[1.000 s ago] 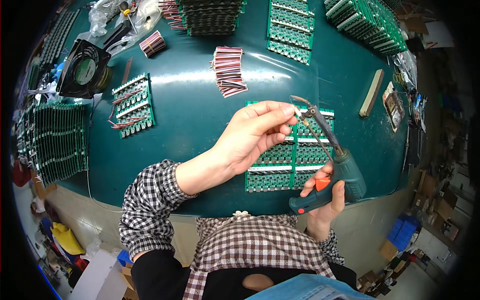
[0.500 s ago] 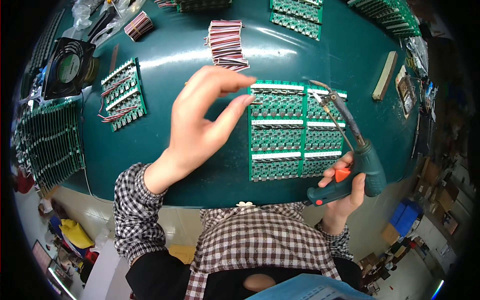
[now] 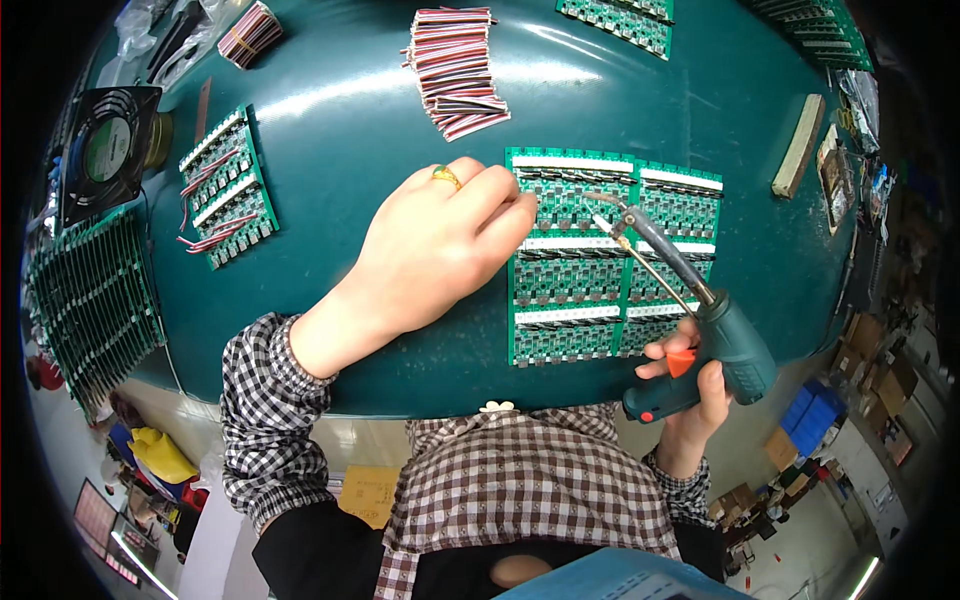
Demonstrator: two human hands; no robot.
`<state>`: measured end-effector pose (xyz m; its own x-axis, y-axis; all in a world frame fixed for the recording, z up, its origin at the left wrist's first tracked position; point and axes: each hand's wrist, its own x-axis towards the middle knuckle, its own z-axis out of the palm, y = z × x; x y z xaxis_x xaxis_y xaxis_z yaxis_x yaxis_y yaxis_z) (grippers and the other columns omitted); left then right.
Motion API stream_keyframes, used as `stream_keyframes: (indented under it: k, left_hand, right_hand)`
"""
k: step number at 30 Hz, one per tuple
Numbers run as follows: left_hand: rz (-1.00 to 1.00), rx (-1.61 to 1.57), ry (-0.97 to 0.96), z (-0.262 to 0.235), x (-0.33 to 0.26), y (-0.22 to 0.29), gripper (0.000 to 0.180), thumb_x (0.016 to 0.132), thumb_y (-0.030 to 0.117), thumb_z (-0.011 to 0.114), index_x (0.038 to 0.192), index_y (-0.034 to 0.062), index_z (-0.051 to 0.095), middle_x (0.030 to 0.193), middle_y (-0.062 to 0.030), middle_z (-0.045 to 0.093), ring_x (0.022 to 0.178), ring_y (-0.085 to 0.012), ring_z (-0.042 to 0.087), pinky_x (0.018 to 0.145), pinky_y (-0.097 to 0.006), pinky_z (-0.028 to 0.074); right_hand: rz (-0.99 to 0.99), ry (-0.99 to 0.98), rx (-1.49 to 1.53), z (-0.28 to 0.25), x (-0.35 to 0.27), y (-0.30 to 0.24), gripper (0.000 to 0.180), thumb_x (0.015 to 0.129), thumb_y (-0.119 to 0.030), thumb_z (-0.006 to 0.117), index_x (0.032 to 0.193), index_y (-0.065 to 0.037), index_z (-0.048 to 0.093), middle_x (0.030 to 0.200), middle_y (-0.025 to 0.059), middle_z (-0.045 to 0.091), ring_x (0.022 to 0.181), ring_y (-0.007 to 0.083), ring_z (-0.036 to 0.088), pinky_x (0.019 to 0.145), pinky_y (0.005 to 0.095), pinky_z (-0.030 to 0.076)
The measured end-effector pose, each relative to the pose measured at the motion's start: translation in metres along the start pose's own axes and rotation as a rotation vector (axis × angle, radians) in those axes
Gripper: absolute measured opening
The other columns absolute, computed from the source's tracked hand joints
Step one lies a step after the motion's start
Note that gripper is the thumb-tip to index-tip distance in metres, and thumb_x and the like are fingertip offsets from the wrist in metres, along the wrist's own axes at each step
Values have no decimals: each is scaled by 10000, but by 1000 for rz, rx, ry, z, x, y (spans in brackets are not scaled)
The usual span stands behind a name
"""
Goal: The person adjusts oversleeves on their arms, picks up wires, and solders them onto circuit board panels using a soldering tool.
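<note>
In my right hand [image 3: 690, 400] is a dark green soldering gun [image 3: 735, 345] with an orange-red trigger. Its metal tip and thin solder feed tube point left, over the upper part of a panel of green circuit boards [image 3: 570, 275]. White connector strips run in rows across that panel. My left hand [image 3: 430, 240], with a ring on one finger, lies at the panel's upper left edge. Its fingers are curled closed, and the hand itself hides whatever is between the fingertips.
Beyond the panel lies a pile of red, black and white wires [image 3: 455, 75]. To the left are a board with wires attached [image 3: 230, 190], a black fan [image 3: 108, 150] and stacked boards [image 3: 90, 300]. A wooden bar [image 3: 798, 145] lies to the right.
My left hand has turned from a loose pinch to curled fingers at the panel's edge. The soldering gun's tip has moved left and down over the boards. The whole view has shifted slightly.
</note>
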<state>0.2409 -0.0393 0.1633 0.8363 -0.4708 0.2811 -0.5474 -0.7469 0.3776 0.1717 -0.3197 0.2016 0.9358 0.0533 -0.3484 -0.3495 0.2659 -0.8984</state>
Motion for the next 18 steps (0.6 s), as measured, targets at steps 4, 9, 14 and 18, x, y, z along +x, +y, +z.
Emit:
stream_keyframes:
  k: [4,9,14,18]
  left_hand:
    - [-24,-26,-14,2,1,0,273,655,46,582,922,74,630,832,-7,553,733,-154,542,593,-275,418]
    - [-21,-69,-20,-1,4,-2,266,662,51,580,923,73,627,841,-8,552,731,-157,536,615,-276,410]
    - [-28,-78,-59,-5,2,3,288,671,65,582,956,36,614,871,-34,539,736,-172,528,629,-288,411]
    - [20,13,-49,-3,2,3,298,674,81,584,965,28,612,872,-44,531,750,-175,524,638,-295,413]
  right_hand:
    - [27,6,-23,0,1,-1,486,843,-229,543,1139,139,431,962,198,573,837,313,630,647,381,586]
    - [40,16,-28,1,2,-3,481,840,-229,546,1133,136,437,950,196,578,830,310,632,644,380,586]
    - [49,28,-41,3,3,-1,484,837,-233,547,1133,134,439,922,194,584,816,308,635,630,377,587]
    - [49,30,-46,5,3,-2,483,837,-235,547,1130,134,442,924,195,582,811,307,636,621,375,588]
